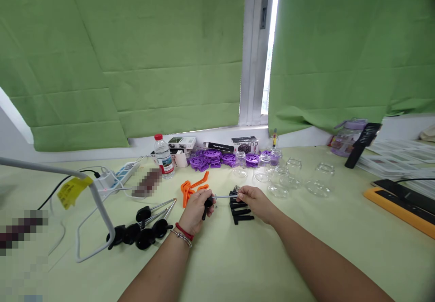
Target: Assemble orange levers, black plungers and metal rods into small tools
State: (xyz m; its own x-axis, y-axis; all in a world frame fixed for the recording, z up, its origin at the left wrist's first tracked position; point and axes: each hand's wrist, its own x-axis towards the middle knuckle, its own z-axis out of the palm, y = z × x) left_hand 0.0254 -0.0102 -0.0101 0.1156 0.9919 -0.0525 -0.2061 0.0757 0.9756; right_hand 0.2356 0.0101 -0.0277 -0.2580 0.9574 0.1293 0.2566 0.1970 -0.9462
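My left hand point(200, 204) is closed around a black round piece point(207, 202) with a thin metal rod point(224, 196) sticking out to the right. The rod's far end is pinched between the fingers of my right hand point(254, 201), so it lies level between both hands. Just below the rod, black plastic parts with short arms point(242, 212) lie in a row. Behind my left hand are orange plastic parts point(188, 189). To the left lies a group of similar black round pieces point(145, 238) with metal rods.
Purple wheel-like parts point(212, 156), small boxes point(181, 143) and a water bottle point(163, 156) line the back. Clear glass-like containers point(319, 179) stand right of centre. A grey metal frame point(98, 202) and power strip point(124, 175) are left. An orange-and-black device point(401, 207) sits right.
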